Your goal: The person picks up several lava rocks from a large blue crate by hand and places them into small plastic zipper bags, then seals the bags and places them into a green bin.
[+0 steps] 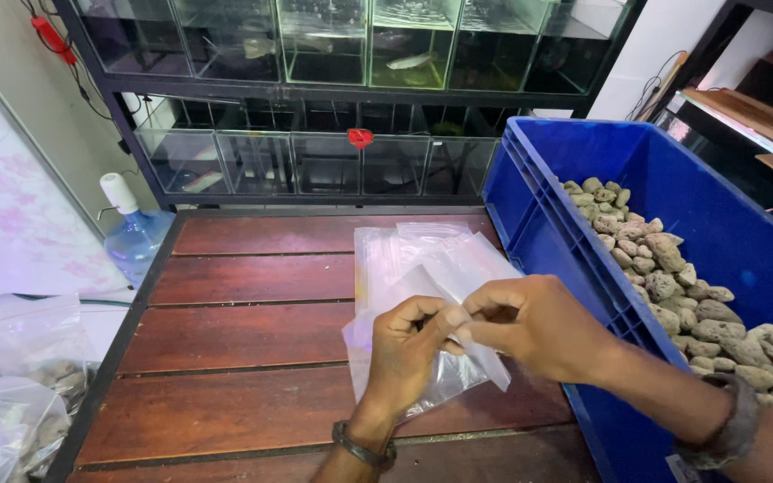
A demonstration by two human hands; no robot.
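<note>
— Head view: what can you count?

— Two hands, one clear plastic bag (458, 358) held between them, and a small stack of more clear bags (413, 250) lying flat on the dark red wooden bench (243, 331). How many are in the stack I cannot tell; the sheets overlap and are see-through. One blue plastic crate (717, 224) stands at the right, against the bench edge, partly filled with pale rough stones (673, 277), too many to count.

— Where is the held bag relative to the fingers?

— The left hand (404, 349) and the right hand (539, 326) meet at the bag's upper edge. Both sets of fingers are pinched on that edge, fingertips nearly touching each other, and the rest of the bag hangs below and spreads over the bench, just in front of the stack.

— Anything hidden or unclear?

— The bag's opening is covered by the fingertips. The crate is cut off at the right and bottom edges. At lower left, filled clear bags (11, 420) sit off the bench, partly out of frame. Behind the bench stands a rack of glass tanks (333, 54); a water bottle (131, 233) is beside it.
</note>
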